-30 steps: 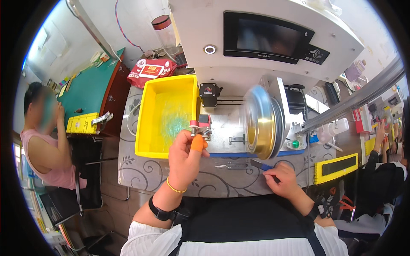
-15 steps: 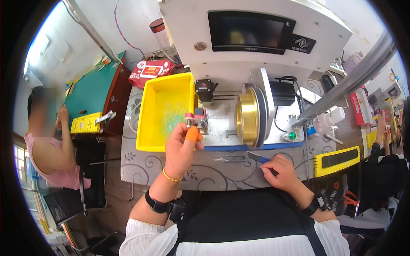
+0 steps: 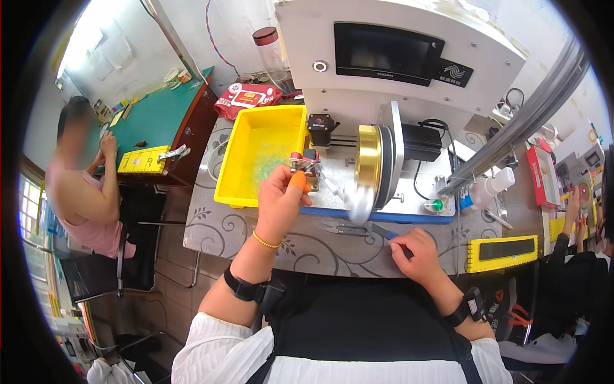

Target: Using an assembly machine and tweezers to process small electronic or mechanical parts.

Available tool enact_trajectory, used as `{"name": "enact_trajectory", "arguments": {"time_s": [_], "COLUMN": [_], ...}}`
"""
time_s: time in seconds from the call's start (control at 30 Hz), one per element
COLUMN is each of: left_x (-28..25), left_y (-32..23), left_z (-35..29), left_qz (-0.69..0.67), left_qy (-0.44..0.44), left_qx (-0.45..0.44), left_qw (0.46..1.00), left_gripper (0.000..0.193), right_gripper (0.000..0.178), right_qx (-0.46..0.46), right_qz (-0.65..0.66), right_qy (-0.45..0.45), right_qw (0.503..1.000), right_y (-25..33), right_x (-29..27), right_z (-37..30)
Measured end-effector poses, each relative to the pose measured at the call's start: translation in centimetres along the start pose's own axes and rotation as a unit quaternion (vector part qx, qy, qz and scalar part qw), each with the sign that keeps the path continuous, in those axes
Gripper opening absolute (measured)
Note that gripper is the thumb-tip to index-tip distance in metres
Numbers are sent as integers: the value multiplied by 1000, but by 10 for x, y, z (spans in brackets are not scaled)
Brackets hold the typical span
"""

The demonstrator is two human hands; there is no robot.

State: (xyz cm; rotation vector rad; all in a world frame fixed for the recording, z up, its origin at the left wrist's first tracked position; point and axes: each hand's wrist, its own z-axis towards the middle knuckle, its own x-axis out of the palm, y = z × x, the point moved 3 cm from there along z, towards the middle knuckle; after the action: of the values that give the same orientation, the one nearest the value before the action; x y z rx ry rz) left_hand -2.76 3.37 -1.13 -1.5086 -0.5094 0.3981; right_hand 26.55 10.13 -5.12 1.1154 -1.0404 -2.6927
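Nearest the body, the right hand (image 3: 416,255) is seen resting on the patterned worktop (image 3: 307,246), its grip closed around the handle of a blue-tipped hand tool (image 3: 385,234) whose blade points away toward the machine; the hold is unchanged from a second ago, and only the camera has shifted a little. Just left of that grip, a pair of small thread snips (image 3: 342,226) lies flat and untouched on the worktop. Further out, the left hand (image 3: 279,203) is raised, its orange finger cot (image 3: 296,181) pinched with the thumb at the small red-capped guide fitting (image 3: 305,163) on the machine bed; what, if anything, is held in that pinch cannot be told. To the right of this grip, the brass-coloured winding wheel (image 3: 369,163) now appears sharp at its rim, where a second ago it was smeared with spin, though a pale blur remains at its lower edge, so whether it has stopped cannot be told. Left of the grip sits the yellow tray (image 3: 233,185) with greenish scraps inside. Behind stands the white machine housing (image 3: 384,96) with its dark screen (image 3: 387,52). At far left another person (image 3: 83,185) is seated at a green table (image 3: 157,118).
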Motion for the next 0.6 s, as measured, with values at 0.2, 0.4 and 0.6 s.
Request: {"name": "enact_trajectory", "arguments": {"time_s": [0.2,0.4,0.6], "left_x": [-2,5,-5], "left_y": [1,1,1], "left_z": [-5,-2,-5], "left_qz": [14,41,1], "left_qy": [5,18,-4], "left_qx": [6,20,11], "left_qw": [1000,999,1000], "left_gripper": [9,10,7], "right_gripper": [6,6,13], "right_qx": [13,38,94], "right_qz": [-12,-15,-129], "right_qy": [18,19,-272], "right_qw": [1000,999,949], "right_y": [2,5,-12], "right_x": [3,-3,-117], "right_z": [3,1,10]}}
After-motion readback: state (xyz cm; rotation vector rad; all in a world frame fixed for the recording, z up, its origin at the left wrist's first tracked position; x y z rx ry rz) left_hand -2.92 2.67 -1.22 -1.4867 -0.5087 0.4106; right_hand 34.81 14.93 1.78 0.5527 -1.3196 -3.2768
